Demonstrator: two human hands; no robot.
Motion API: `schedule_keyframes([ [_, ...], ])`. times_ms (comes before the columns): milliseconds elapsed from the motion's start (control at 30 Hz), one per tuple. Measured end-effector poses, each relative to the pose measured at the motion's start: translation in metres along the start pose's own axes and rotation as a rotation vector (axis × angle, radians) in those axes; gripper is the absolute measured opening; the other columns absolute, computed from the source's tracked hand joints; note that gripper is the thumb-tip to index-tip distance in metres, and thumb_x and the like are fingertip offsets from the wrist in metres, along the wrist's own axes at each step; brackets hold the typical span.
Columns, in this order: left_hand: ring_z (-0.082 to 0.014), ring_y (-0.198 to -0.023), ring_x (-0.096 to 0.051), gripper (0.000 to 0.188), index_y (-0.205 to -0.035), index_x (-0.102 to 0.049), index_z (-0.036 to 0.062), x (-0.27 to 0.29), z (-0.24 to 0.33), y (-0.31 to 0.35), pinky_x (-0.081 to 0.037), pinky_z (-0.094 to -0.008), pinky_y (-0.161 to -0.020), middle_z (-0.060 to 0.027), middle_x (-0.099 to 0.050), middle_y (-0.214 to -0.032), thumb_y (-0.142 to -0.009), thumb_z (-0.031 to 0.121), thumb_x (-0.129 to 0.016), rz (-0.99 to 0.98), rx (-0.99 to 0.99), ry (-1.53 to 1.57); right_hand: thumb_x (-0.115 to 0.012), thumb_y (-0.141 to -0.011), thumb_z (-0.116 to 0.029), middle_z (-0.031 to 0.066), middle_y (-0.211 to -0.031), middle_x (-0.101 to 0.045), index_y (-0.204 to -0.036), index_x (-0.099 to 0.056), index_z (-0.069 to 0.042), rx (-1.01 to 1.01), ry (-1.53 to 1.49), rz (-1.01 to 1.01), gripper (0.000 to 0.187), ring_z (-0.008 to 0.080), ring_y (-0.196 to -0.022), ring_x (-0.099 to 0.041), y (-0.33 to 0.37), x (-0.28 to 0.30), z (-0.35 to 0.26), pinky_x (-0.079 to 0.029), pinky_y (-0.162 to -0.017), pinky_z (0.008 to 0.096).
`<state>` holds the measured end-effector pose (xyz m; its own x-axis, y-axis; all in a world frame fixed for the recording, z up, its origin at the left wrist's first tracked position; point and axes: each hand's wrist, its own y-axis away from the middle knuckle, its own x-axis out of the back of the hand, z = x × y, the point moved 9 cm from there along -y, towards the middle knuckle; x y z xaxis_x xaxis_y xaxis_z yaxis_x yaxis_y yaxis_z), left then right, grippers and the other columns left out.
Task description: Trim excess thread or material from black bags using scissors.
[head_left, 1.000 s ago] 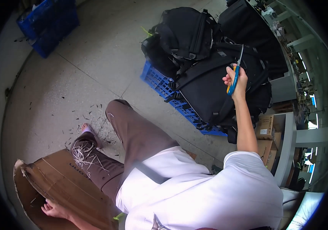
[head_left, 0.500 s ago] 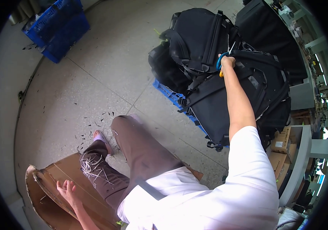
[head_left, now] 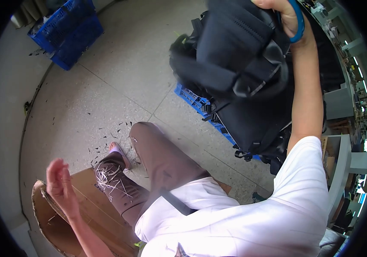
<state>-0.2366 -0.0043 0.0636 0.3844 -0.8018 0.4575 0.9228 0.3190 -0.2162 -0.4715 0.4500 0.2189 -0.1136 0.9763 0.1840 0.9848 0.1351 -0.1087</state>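
Observation:
My right hand (head_left: pixel 289 12) grips a black backpack (head_left: pixel 239 38) near its upper edge and holds it raised and tilted. The backpack is blurred by motion. A blue handle loop (head_left: pixel 298 21), which looks like that of scissors, rings the same hand; the rest of the tool is hidden. Beneath lies a larger black backpack (head_left: pixel 256 118) with straps and buckles, on a blue plastic crate (head_left: pixel 192 100). At the left, my left hand (head_left: pixel 61 188) is held up over an opened cardboard box (head_left: pixel 91 188). Its fingers are loosely bent and slightly apart, with nothing in them.
Another blue crate (head_left: pixel 74 38) stands at the far left by the wall. Dark scraps litter the floor (head_left: pixel 102 98), and pale thread ends (head_left: pixel 110 177) lie on my trouser leg. A grey shelf unit (head_left: pixel 342 171) runs along the right side.
My right hand has lifted the smaller backpack off the pile, tilting it up and toward me. My left hand has risen. The scissors' blades, visible before, are out of sight.

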Motion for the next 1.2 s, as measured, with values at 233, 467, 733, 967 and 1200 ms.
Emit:
schedule_keyframes([
  [233, -0.0242, -0.12, -0.04, 0.099, -0.135, -0.03, 0.0081, -0.03, 0.214, -0.044, -0.031, -0.038, -0.099, -0.0137, -0.041, -0.131, -0.06, 0.059, -0.069, 0.132, -0.807, -0.184, -0.07, -0.062, -0.015, 0.0085, -0.069, -0.06, -0.095, -0.061, 0.003, 0.193, 0.318, -0.83, 0.039, 0.0174, -0.056, -0.056, 0.062, -0.138, -0.105, -0.046, -0.056, 0.0225],
  [467, -0.0107, -0.088, -0.048, 0.064, -0.115, -0.049, 0.0022, 0.008, 0.028, -0.012, -0.039, -0.0258, -0.083, -0.0023, -0.052, -0.102, -0.061, 0.021, -0.077, -0.084, -0.021, 0.483, -0.07, -0.066, -0.029, 0.0056, -0.069, -0.055, -0.092, -0.059, 0.002, 0.418, 0.271, -0.796, 0.042, 0.0138, -0.058, -0.055, 0.065, -0.193, -0.087, -0.045, -0.053, 0.0233],
  [733, -0.0265, -0.119, -0.041, 0.047, -0.126, -0.041, 0.0029, 0.056, -0.028, 0.103, -0.03, -0.0387, -0.103, -0.0115, -0.043, -0.13, -0.091, 0.034, -0.04, 0.821, 0.225, 1.036, -0.069, -0.071, -0.046, 0.0022, -0.068, -0.05, -0.087, -0.056, 0.001, 0.658, 0.146, -0.849, 0.051, 0.0097, -0.061, -0.053, 0.058, -0.301, -0.052, -0.043, -0.05, 0.0242],
  [967, -0.0241, -0.115, -0.045, 0.05, -0.127, -0.041, 0.0039, 0.004, -0.119, 0.209, -0.035, -0.0342, -0.099, -0.0092, -0.047, -0.126, -0.088, 0.035, -0.045, 0.765, 0.388, 1.241, -0.069, -0.075, -0.026, 0.0078, -0.09, -0.057, -0.116, -0.043, -0.003, 0.141, -0.179, -0.607, 0.054, 0.013, -0.086, -0.055, 0.114, -0.32, 0.07, -0.044, -0.076, 0.0242],
  [1200, -0.0167, -0.091, -0.058, 0.047, -0.113, -0.052, 0.0018, 0.06, -0.064, 0.194, -0.045, -0.0292, -0.082, -0.0071, -0.06, -0.103, -0.068, 0.008, -0.065, 0.286, 0.556, 0.69, -0.069, -0.073, -0.013, -0.0029, -0.081, -0.046, -0.105, -0.055, -0.002, -0.068, -0.168, -0.761, 0.037, 0.0054, -0.074, -0.043, 0.137, -0.328, 0.125, -0.037, -0.068, 0.0184],
])
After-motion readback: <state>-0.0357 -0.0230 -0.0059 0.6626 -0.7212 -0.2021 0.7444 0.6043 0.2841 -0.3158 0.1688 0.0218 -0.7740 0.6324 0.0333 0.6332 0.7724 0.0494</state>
